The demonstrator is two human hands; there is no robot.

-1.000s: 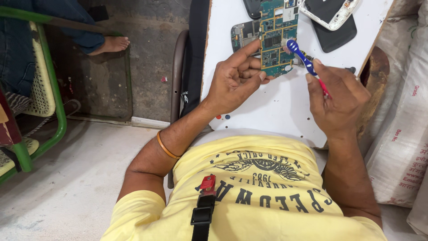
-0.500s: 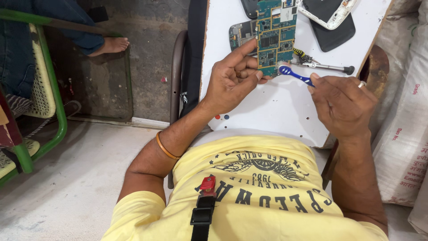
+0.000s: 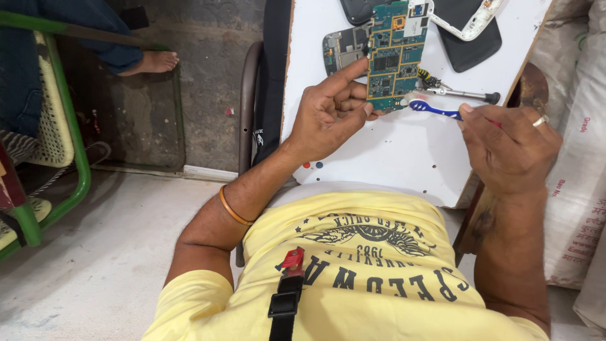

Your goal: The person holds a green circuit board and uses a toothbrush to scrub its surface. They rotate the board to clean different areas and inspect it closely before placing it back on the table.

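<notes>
Head view: left hand (image 3: pixel 331 117) pinches green rectangular circuit board (image 3: pixel 394 53) upright over white table board (image 3: pixel 404 151), fingers closed on its lower edge. Right hand (image 3: pixel 508 148) grips blue-handled toothbrush (image 3: pixel 435 110), bristles at the board's bottom corner. Metal screwdriver (image 3: pixel 464 95) lies just behind; black phone cover (image 3: pixel 470 47) beyond.

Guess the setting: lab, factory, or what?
Likely a small, informal phone-repair spot: a bare circuit board in the left hand, a toothbrush in the right hand, phone casings on a white board.
</notes>
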